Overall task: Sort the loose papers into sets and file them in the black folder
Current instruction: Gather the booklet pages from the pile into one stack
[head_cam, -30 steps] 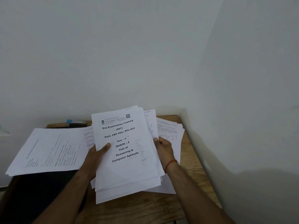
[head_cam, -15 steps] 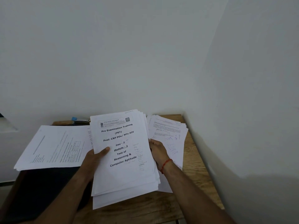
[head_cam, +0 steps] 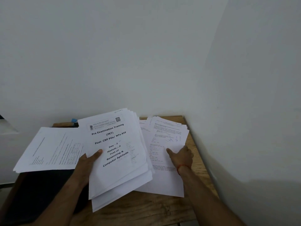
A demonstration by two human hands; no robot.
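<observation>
A fanned stack of papers (head_cam: pixel 117 152), its cover sheet headed "Pre Examination Training (PET)", is held up above the middle of a wooden table (head_cam: pixel 146 209), tilted toward the camera. The sheets below the cover splay out at the near end.

The black folder (head_cam: pixel 40 193) lies closed on the left part of the table. A left pile of printed sheets (head_cam: pixel 48 149) rests across its far end, and the held stack overlaps both that pile's right edge and the folder's right side. A right pile (head_cam: pixel 164 144), loosely squared and marked with handwriting, lies at the table's far right corner, against the white wall (head_cam: pixel 244 95). A small blue object (head_cam: pixel 74 120) shows at the back edge, mostly hidden behind the papers.

The left hand (head_cam: pixel 88 162) grips the stack at its left edge, thumb pressed on the cover sheet, fingers out of sight beneath.

The right hand (head_cam: pixel 180 156), a red thread (head_cam: pixel 180 168) at its wrist, rests palm down on the right pile with the thumb stretched to the left. Its fingers are foreshortened, and whether they pinch a sheet cannot be told.
</observation>
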